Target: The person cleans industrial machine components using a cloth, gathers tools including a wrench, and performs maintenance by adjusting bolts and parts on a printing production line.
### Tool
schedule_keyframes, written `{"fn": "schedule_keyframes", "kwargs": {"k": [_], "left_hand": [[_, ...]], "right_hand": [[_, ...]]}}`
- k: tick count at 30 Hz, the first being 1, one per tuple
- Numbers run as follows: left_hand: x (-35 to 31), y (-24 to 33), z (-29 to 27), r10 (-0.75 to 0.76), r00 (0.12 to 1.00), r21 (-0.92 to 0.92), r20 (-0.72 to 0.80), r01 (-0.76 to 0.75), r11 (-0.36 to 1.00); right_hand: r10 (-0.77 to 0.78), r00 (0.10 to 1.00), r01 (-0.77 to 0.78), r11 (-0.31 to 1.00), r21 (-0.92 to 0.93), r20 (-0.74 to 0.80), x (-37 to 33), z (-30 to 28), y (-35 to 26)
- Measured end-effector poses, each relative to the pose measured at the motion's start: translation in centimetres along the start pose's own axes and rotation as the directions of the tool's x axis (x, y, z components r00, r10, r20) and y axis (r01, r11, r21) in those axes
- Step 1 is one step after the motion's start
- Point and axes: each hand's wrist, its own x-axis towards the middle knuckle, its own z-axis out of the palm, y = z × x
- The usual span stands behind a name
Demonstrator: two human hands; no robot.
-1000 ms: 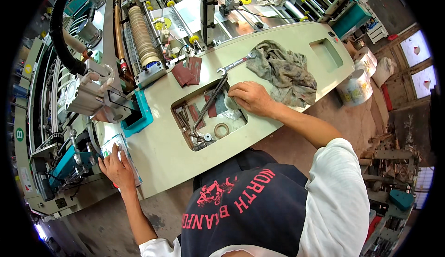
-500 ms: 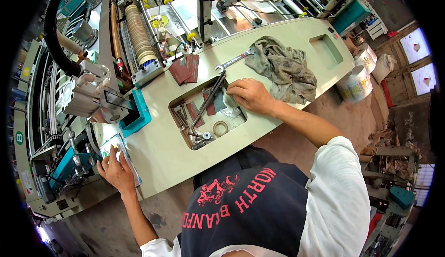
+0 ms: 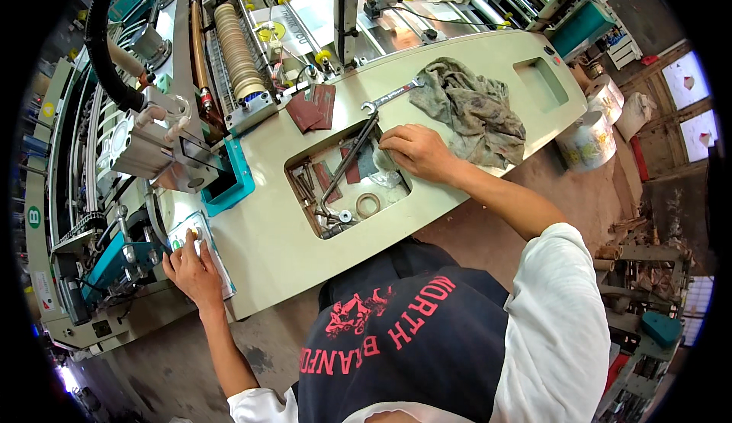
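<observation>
My left hand (image 3: 196,272) is over a small control panel (image 3: 221,264) at the machine's front left, its fingers spread and fingertips at the buttons. My right hand (image 3: 418,153) rests at the right rim of a recessed tray (image 3: 305,226), holding nothing I can see, its fingers loosely bent. Across the tray lies a dark bent bar (image 3: 347,161). A combination wrench (image 3: 393,97) lies on the beige top behind it, reaching a grey stained rag (image 3: 476,114). Inside the tray are a tan ring (image 3: 367,205), bolts (image 3: 303,183) and reddish-brown sheet pieces (image 3: 351,170).
More reddish-brown sheets (image 3: 313,109) lie behind the tray. A metal cylinder unit (image 3: 156,149) and a teal bracket (image 3: 238,175) stand at left. Rollers and a ribbed shaft (image 3: 238,49) run along the back. Film rolls (image 3: 587,141) stand at right, beyond the beige top (image 3: 366,244).
The whole view has shifted slightly, so the machine sits a little further right. My left fingers have shifted slightly at the panel's buttons. My right hand stays by the tray rim.
</observation>
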Motion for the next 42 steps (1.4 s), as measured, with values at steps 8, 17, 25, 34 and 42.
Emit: {"fn": "schedule_keyframes", "kwargs": {"k": [8,17,25,34,42], "left_hand": [[-0.1,-0.5,0.6,0.002,1.000,-0.017,0.026,-0.001,1.000],[-0.1,-0.6,0.4,-0.007,1.000,-0.008,0.015,0.007,1.000],[-0.3,-0.3,0.5,0.026,1.000,0.005,-0.013,-0.026,1.000],[-2.2,1.9,-0.8,-0.066,0.986,-0.005,0.152,0.068,0.998],[-2.4,2.9,1.5,-0.135,0.988,0.227,0.075,0.114,0.967]], "right_hand": [[-0.001,1.000,0.001,1.000,0.004,-0.010,0.1,0.0,0.0],[-0.011,1.000,0.011,1.000,0.028,-0.016,0.4,0.0,-0.2],[0.002,1.000,-0.002,1.000,0.016,-0.007,0.6,0.0,-0.1],[-0.018,1.000,0.018,0.998,-0.058,-0.016,0.1,-0.3,-0.4],[-0.056,0.998,0.055,0.998,-0.012,-0.033,0.0,0.5,-0.1]]}}
